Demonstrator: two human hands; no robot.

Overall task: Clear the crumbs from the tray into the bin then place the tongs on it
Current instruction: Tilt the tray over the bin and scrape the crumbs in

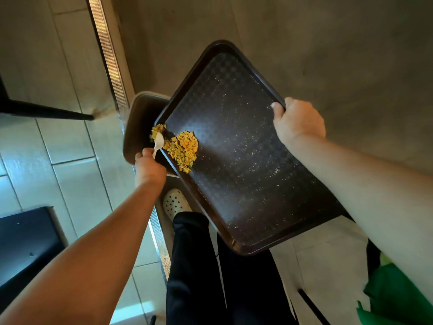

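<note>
A dark brown plastic tray (246, 141) is held tilted over a brown bin (138, 127). My right hand (297, 123) grips the tray's right rim. My left hand (148, 166) holds a white plastic spoon (158, 143) whose bowl rests among yellow-orange crumbs (182, 148) piled at the tray's lower left corner, right at the bin's edge. Fine pale specks are scattered over the tray's surface. No tongs are in view.
Below the tray are my black trousers (194, 266) and a white perforated clog (175, 204). A metal floor strip (110, 57) divides pale tiles from grey floor. A black chair leg (46, 111) and a dark seat (25, 242) are at left, something green (398, 299) at bottom right.
</note>
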